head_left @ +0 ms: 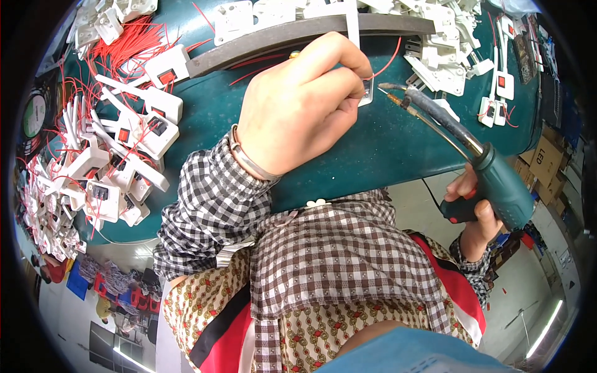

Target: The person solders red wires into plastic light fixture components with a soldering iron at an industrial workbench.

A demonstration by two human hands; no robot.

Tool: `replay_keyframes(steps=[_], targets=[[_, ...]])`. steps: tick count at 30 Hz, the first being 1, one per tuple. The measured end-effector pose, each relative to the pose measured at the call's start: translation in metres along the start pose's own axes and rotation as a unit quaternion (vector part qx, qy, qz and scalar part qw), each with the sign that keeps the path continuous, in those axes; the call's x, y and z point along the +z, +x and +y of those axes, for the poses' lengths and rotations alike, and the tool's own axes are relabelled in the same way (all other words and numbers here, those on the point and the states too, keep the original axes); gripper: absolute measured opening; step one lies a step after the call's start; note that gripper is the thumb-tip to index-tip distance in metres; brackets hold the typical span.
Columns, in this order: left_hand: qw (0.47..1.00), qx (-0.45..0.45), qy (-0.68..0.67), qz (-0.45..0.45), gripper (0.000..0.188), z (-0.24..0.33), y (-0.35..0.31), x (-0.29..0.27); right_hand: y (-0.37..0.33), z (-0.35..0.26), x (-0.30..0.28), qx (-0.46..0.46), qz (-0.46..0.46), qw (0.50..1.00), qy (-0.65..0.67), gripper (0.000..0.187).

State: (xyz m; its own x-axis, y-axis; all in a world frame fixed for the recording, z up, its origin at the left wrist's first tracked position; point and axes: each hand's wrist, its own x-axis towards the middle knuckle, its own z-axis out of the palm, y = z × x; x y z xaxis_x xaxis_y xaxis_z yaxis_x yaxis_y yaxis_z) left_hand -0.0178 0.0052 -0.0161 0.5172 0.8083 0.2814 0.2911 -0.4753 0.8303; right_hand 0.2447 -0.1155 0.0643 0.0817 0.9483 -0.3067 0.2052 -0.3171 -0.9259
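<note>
Green table (373, 155): switch-fitted white housings (149, 133) heaped left, red wires (134, 43) far left, dark bar (249, 47) across back, white plastic parts (444, 68) piled far right.

Wide fisheye view from the wearer's head, near and above the close edge of the green table (348, 158), looking steeply down across its top; on its near side, the wearer's checked apron (342, 261) and floor (522, 276).

Out at the edges

From my remote station, I see brown cardboard boxes (547, 163) stacked at the right of the frame. A bright tube light (544, 329) glows at lower right. At lower left I make out a blue panel (77, 281) and a second tube light (134, 360).
</note>
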Motion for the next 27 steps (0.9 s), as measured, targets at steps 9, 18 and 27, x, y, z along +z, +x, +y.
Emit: replay_keyframes(steps=[9,18,27], targets=[[1.000,0.004,-0.001,0.000,0.012,0.0003,0.0011,0.0006,-0.0005,0.0030,-0.0017,0.000,-0.013,1.000,0.018,0.070],[1.000,0.006,0.002,0.001,0.012,-0.0004,0.0010,0.0005,-0.0007,0.0041,0.0003,-0.001,-0.017,0.999,0.028,0.070],[1.000,0.009,-0.002,0.004,0.012,-0.0011,0.0013,0.0013,-0.0018,0.0064,-0.0021,0.000,-0.026,0.999,0.020,0.071]])
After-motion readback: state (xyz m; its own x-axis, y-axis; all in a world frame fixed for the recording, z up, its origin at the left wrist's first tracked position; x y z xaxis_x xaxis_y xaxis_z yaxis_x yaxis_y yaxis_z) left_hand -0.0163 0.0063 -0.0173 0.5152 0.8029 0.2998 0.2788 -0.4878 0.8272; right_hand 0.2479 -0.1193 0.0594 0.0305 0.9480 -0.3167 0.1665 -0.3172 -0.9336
